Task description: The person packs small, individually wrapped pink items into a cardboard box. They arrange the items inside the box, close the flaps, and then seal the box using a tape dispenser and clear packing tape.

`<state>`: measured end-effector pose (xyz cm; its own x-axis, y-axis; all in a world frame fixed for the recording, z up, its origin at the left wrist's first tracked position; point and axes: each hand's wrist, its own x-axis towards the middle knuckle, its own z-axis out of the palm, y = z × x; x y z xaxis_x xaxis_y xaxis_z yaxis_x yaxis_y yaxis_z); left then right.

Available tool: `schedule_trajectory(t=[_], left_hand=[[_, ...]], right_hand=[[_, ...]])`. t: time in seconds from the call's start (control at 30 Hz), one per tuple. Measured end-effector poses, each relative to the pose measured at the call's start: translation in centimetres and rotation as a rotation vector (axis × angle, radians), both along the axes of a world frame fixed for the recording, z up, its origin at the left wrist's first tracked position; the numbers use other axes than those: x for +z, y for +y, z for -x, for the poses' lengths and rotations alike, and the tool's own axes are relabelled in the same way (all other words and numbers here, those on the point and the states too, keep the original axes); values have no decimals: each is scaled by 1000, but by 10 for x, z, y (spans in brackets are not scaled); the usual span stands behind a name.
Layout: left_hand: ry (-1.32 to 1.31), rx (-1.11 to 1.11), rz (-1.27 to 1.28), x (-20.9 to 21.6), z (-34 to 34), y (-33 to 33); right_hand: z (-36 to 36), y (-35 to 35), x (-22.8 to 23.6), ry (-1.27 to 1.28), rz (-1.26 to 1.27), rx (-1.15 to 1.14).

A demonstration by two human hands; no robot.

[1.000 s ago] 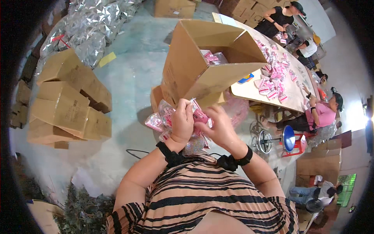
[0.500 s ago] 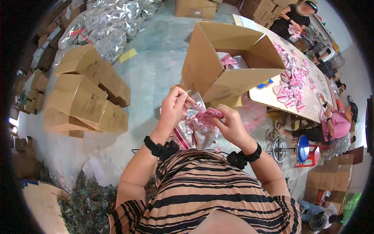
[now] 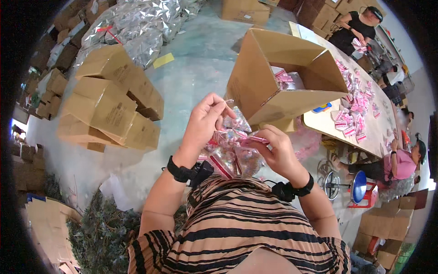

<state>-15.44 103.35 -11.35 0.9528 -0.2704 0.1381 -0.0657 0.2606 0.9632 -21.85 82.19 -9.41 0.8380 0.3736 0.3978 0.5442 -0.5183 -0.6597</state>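
Observation:
Over my lap, my left hand is raised with thumb and forefinger pinched on a thin pale strip, perhaps a tie or thread. My right hand grips a pink card, the kind that tops the clear packets around it. Just below both hands lie several clear packets with small multicoloured contents and pink-and-white cards. How the strip joins the packets cannot be made out. Black straps circle both my wrists.
An open cardboard box with pink-carded packets stands ahead. Right of it, a table bears a heap of pink packets; co-workers sit and stand beside it. Folded cartons are at left, greenery lower left, a blue stool at right.
The whole view has shifted, so surroundings sit further right. My left hand still pinches the pale strip, and my right hand has kept the pink card, now tilted flatter.

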Motion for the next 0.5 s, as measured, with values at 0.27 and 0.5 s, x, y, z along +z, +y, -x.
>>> schedule_trajectory(t=[0.27, 0.5], left_hand=[[-41, 90, -7, 24, -11, 21], [-359, -40, -375, 49, 28, -23]], right_hand=[[-4, -6, 30, 233, -139, 117], [-10, 22, -4, -94, -7, 219]])
